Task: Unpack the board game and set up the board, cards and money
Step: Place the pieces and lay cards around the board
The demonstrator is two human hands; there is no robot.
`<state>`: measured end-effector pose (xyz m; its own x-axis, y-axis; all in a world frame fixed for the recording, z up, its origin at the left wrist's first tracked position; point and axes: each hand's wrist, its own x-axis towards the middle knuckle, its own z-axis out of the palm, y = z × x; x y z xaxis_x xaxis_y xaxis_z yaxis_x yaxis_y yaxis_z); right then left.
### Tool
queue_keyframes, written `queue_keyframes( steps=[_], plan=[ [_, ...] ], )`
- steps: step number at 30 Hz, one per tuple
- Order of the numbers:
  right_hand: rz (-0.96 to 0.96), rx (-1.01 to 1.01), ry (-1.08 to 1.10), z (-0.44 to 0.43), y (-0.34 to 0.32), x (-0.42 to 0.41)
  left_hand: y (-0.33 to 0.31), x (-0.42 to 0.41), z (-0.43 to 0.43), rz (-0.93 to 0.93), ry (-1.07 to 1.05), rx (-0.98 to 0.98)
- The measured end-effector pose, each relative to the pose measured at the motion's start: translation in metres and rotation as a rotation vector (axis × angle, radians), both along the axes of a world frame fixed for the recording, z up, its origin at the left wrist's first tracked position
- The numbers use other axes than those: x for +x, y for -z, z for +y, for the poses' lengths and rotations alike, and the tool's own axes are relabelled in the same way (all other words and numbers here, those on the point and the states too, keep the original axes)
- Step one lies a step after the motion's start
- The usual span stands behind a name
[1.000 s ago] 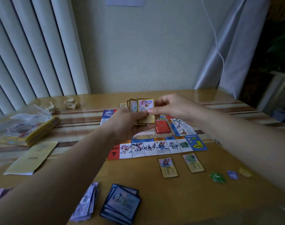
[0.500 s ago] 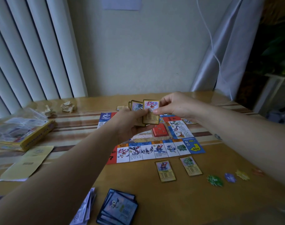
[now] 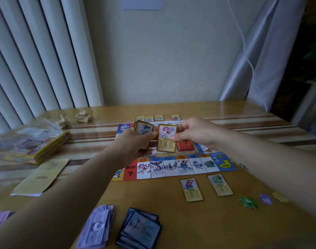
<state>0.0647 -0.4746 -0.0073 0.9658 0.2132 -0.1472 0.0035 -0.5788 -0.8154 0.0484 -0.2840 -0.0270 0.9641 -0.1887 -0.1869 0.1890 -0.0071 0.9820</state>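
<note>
Yellow-bordered and thin, the property card [image 3: 167, 138] we are dealing hangs upright above the middle of the board [image 3: 171, 167], pinched near its right edge between the thumb and fingers of our right hand [image 3: 195, 132]. Our left hand [image 3: 133, 146] curls round the rest of the deck [image 3: 144, 129], just beside it. We judge the card light, slightly springy and slick on its faces. An edge pinch therefore suits it best, and it should be laid flat rather than dropped. Two matching cards [image 3: 191, 189] lie on the table [image 3: 198, 227] just off the board's near edge, with bare wood to their left. A row of cards [image 3: 158, 118] lines the far edge. Nearer us, the money [image 3: 97, 225] and blue cards [image 3: 139, 229] limit low sweeps.
</note>
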Motion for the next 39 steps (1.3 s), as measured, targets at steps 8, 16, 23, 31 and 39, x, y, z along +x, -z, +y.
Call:
queue_keyframes(
  steps=[8,16,23,31,39],
  plan=[
    [-0.001,-0.057,-0.093,0.028,0.011,-0.006,0.015,-0.006,0.03,-0.04,-0.021,0.135],
    [0.047,-0.008,-0.145,0.034,0.015,-0.017,0.022,-0.016,0.043,-0.026,-0.055,0.174],
    [-0.151,0.057,-0.084,0.05,-0.002,-0.011,0.008,-0.012,0.044,-0.093,-0.134,0.149],
    [0.073,-0.162,-0.162,0.064,0.07,-0.045,0.021,-0.01,0.083,0.243,-0.29,-0.375],
    [-0.075,-0.239,-0.073,0.073,0.084,-0.048,0.025,-0.009,0.074,0.304,-0.263,-0.406]
  ],
)
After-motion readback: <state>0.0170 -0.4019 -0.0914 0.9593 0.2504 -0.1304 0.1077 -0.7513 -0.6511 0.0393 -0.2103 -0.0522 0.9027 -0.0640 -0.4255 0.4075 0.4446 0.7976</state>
